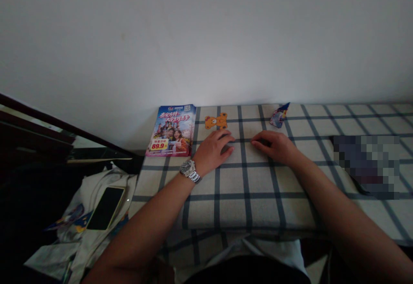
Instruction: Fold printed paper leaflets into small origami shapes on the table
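Head view: one bear cutout point(215, 121) lies on the table point(232, 208) just beyond the left hand point(213, 149), long axis left-to-right, face end leftward. One folded paper piece point(278, 117), beyond the right hand point(275, 147), points its sharp tip up-right, wallward. One stack of flyers point(174, 122), sheets uncountable, reads "89.9" beneath Chinese lettering. Left grip: fingers apart. Right grip: thumb and fingers near; I cannot tell whether they meet.

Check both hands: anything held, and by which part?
Nothing visibly held: left hand is open near the bear cutout; right hand is curled, no object showing.
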Available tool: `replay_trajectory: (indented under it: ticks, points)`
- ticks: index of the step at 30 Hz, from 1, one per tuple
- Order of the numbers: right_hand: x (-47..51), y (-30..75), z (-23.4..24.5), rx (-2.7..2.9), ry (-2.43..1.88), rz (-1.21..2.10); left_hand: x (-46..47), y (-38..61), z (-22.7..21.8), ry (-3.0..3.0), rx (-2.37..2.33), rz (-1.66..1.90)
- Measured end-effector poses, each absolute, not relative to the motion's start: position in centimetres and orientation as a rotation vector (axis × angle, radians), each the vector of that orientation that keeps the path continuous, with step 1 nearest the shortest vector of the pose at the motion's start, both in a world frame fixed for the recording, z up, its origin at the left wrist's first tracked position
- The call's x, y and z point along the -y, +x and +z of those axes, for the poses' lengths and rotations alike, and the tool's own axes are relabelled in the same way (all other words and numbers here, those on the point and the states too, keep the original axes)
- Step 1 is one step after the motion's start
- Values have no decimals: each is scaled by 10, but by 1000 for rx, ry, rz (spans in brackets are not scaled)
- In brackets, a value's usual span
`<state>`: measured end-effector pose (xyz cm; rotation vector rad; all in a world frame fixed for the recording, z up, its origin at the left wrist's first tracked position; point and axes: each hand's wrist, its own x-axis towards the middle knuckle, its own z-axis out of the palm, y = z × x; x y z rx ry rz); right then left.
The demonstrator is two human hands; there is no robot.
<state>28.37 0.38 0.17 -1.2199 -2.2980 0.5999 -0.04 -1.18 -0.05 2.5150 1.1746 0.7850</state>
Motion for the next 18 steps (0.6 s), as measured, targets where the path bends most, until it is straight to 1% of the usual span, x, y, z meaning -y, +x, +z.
replay_trajectory:
  ticks: [18]
  points:
    - [-3,282,7,2309,-1221,592,13,-1,-1,2499,-1183,786]
